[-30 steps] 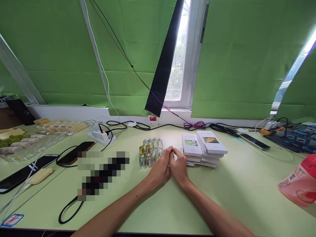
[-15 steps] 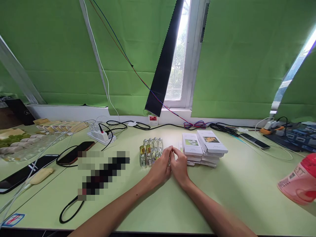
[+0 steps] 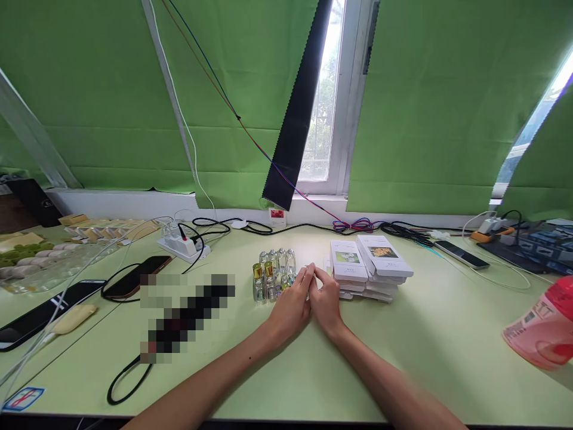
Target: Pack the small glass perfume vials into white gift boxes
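Small glass bottles (image 3: 273,276) stand clustered on the green counter (image 3: 430,346), just left of the stacked white boxes (image 3: 367,270). The left hand (image 3: 290,306) and right hand (image 3: 326,301) meet beside them, fingers curled together over something tiny, probably 1 bottle or cap, though it is hidden. Seating it would need a fine, steady twist.

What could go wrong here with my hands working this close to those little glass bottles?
1. The left hand sits right beside the cluster of small glass bottles; a sideways nudge could likely topple several at once.
2. The right hand is close to the stack of white boxes, which looks uneven and could slide.
3. Whatever the fingertips pinch between them is too small to see; if dropped, it might roll away on the table.
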`<state>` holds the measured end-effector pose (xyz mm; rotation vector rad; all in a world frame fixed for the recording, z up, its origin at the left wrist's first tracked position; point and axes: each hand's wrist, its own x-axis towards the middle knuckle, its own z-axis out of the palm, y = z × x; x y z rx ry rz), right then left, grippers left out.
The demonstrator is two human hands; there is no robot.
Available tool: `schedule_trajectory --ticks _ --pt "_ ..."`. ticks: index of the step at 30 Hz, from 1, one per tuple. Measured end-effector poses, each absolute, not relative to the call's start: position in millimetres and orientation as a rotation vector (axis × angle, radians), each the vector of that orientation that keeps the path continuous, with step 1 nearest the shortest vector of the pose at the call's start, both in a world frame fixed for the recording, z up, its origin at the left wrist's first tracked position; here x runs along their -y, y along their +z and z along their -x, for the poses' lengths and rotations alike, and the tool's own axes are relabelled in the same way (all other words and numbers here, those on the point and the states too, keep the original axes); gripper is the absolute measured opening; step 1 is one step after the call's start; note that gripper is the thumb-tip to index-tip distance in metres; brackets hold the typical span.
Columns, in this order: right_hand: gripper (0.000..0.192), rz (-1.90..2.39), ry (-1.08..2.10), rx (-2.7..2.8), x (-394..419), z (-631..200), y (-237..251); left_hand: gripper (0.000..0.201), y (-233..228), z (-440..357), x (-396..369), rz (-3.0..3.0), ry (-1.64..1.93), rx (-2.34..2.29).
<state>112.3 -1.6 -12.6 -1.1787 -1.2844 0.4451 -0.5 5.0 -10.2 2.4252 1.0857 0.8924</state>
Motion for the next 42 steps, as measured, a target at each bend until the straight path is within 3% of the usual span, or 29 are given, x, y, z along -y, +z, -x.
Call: schedule_trajectory --ticks 42 --pt "0.033 1.188 0.379 1.315 4.6 -112.9 -6.1 0.084 -4.7 1.8 -5.0 -2.329 0.979 -0.99"
